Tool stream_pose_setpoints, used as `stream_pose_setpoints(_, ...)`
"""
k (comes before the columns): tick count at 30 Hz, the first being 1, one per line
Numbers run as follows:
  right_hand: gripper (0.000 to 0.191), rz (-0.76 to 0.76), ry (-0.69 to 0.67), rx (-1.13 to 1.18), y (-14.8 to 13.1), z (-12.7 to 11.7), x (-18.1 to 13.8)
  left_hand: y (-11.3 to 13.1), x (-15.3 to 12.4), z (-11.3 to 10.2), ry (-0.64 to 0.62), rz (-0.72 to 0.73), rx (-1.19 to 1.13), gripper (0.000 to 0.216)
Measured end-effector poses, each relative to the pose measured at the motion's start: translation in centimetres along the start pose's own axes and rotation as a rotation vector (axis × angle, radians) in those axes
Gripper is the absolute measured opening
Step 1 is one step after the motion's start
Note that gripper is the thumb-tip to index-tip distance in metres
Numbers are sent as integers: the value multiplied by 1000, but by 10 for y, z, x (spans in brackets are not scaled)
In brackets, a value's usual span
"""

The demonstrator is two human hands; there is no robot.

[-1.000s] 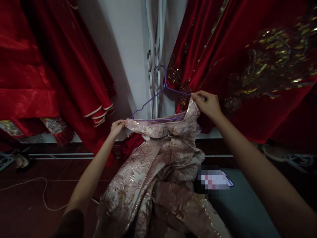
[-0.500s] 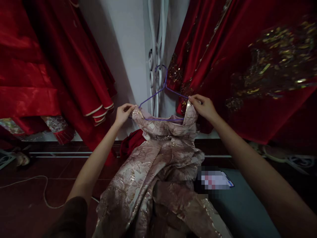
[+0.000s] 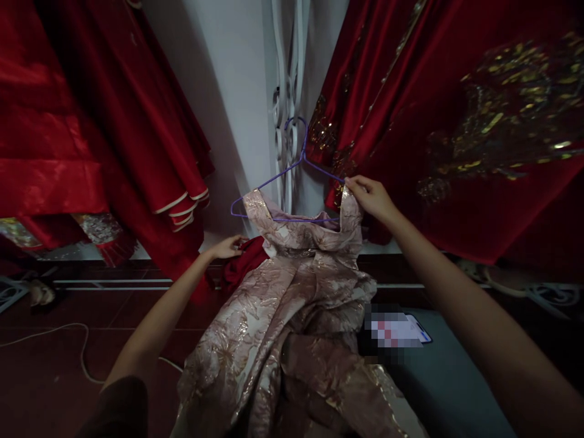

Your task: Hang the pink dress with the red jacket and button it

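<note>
Red gowns hang on both sides. A pink brocade dress hangs on a purple hanger, both straps looped on, skirt spilling below. The right hand pinches the right strap; the left hand, loosely open, touches red cloth.

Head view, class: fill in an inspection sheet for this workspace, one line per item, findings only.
Surface: dark red tiled floor; grey-green pad at lower right.
Job's things: pink-gold brocade dress on purple wire hanger.
Clutter: red cloth beside the dress; card on the pad.
Grippers: right hand pinches dress shoulder and hanger; left hand touches the red cloth.
Cables: white cord on floor.
Surroundings: hanging red gowns, white wall.
</note>
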State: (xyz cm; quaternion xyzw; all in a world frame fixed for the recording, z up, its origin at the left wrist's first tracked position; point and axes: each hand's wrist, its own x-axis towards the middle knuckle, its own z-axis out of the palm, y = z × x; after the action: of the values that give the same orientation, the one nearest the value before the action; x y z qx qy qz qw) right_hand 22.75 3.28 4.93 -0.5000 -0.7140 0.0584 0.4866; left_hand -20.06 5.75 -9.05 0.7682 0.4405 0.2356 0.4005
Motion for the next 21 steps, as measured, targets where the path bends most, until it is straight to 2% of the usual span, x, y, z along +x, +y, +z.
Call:
stream_pose_setpoints(2, 45, -10, -7, -15, 2, -1, 1, -1, -4, 3, 25, -60, 31, 37)
stream_pose_setpoints(5, 46, -7, -18, -32, 3, -2, 3, 17, 0, -13, 156, -153, -46, 32)
stream_pose_setpoints(9, 48, 0, -24, -42, -4, -5, 2, 70, 19, -53, 316, -196, -186, 26)
stream_pose_setpoints(12, 47, -5, -19, -89, -18, -9, -5, 125, 33, -72, 435, -115, -29, 21)
stream_pose_setpoints(14, 45, -17, -46, -114, -31, -12, -10, 162, 40, -71, 497, -54, 131, 21)
stream_pose_setpoints(17, 43, -49, -107, -97, -48, -14, -15, 210, 50, -51, 590, 143, 220, 22)
stream_pose_setpoints(19, 42, -68, -146, -69, -54, -12, -17, 231, 56, -34, 635, 300, 221, 21)
stream_pose_setpoints(21, 41, -74, -164, -52, -54, -9, -17, 242, 61, -23, 645, 399, 216, 22)
